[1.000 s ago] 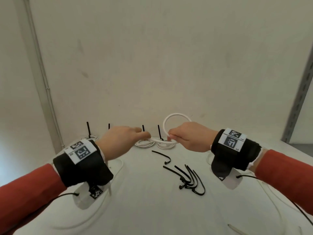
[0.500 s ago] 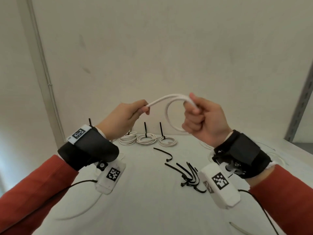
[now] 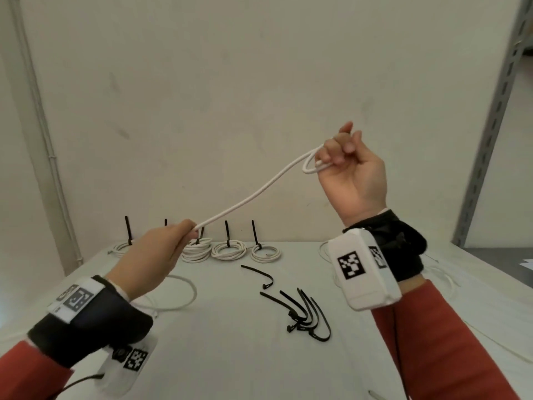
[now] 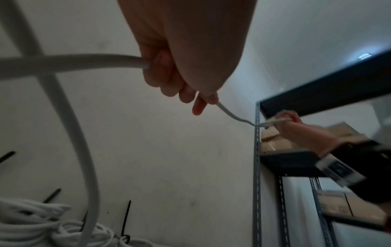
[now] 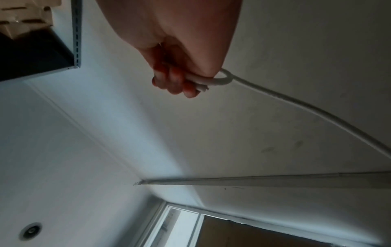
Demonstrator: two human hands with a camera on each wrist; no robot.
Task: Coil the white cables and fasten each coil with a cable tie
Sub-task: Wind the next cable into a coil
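A white cable (image 3: 253,196) stretches in the air between both hands. My right hand (image 3: 343,160), raised high at the right, grips the cable's end folded into a small loop (image 5: 220,79). My left hand (image 3: 173,241), lower and to the left, grips the same cable (image 4: 84,62) further along; the slack drops behind the hand to a loose loop on the white table (image 3: 230,356). Several loose black cable ties (image 3: 302,313) lie in the table's middle. Several tied white coils (image 3: 229,251) with upright black tie tails stand along the back edge.
A pale wall rises right behind the table. A grey metal shelving post (image 3: 490,125) stands at the right, with cardboard boxes (image 4: 273,138) on its shelves. More loose white cable (image 3: 444,278) lies on the table's right side, beside and behind my right wrist.
My right hand rose up and to the right with the cable end, shrinking the wide loop to a small one. My left hand dropped lower, and the cable pulled out straighter between them.
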